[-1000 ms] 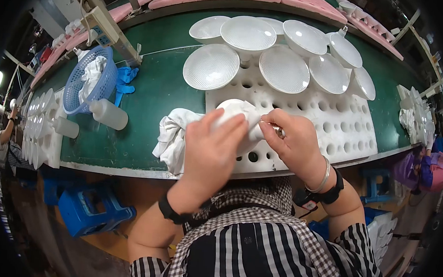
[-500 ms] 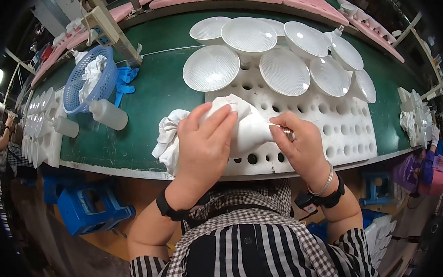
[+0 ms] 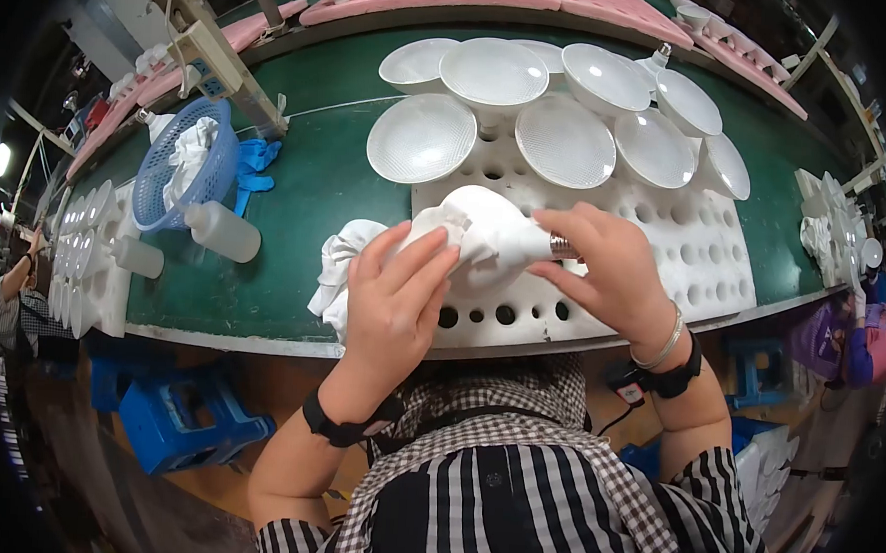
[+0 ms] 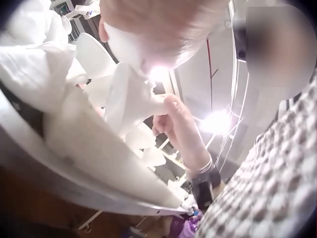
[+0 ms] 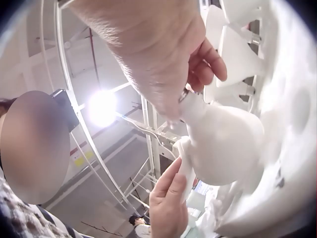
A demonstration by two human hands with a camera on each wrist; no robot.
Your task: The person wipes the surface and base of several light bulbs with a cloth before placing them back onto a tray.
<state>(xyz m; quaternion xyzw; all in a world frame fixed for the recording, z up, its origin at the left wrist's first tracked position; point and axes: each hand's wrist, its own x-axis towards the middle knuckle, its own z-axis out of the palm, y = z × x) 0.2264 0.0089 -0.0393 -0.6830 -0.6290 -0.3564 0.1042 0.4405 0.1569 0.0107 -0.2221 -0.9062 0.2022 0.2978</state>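
In the head view, your left hand (image 3: 391, 309) presses a bunched white cloth (image 3: 473, 246) to the wide end of the white lamp (image 3: 514, 228), its fingers fairly straight and a little spread. Your right hand (image 3: 618, 276) reaches round the neck end, thumb and forefinger on either side of the metal base (image 3: 561, 247). Half a second ago those fingertips pinched closer together; now they stand wider apart, and the base sits deeper between them. That looks like a looser grip, which would leave more of the steadying to your left side. The lamp is held tilted above the near edge of the holed white board (image 3: 520, 336), in front of the row of other lamps (image 3: 565, 138). In the left wrist view, your right thumb is at the lamp's narrow end with the other fingers curled; the near hand is too blurred for its fingers to be told. In the right wrist view, your right fingers curve about the base, though how firmly you cannot tell, while your left fingers lie extended against the cloth beside the rim.
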